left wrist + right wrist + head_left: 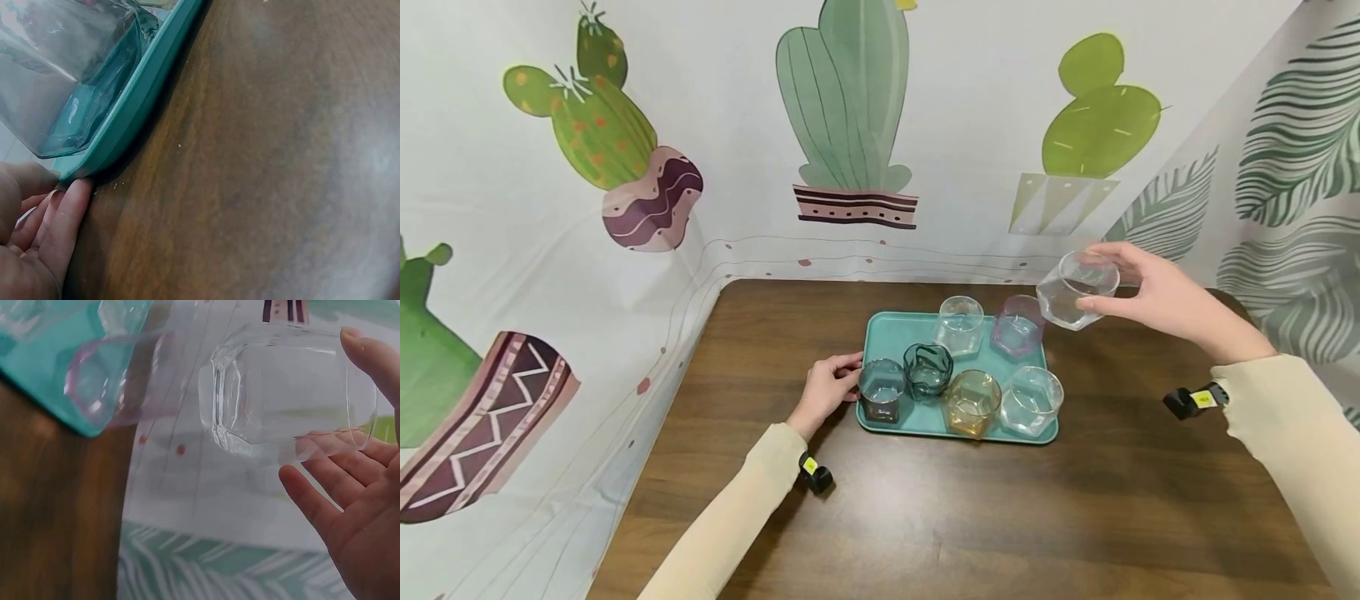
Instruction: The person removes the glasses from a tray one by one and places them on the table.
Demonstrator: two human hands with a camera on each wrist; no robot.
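My right hand [1138, 287] holds a clear faceted glass [275, 394] by its rim, tilted, in the air off the back right corner of a teal tray [955, 432]. The thumb is on one side of this glass and the fingers on the other. At the tray's left edge my left hand [829, 387] pinches the rim between thumb and fingers [70, 212]. Standing nearest to that hand is a blue-grey glass [882, 390]. A pinkish-purple glass [1018, 327] on the tray is closest to the held glass.
Also on the tray are a dark green glass [928, 372], an amber glass [972, 404], a clear glass [1032, 402] at the front right and another clear glass [958, 326] at the back. The brown wooden table [925, 517] meets a cactus-printed cloth [970, 167] behind.
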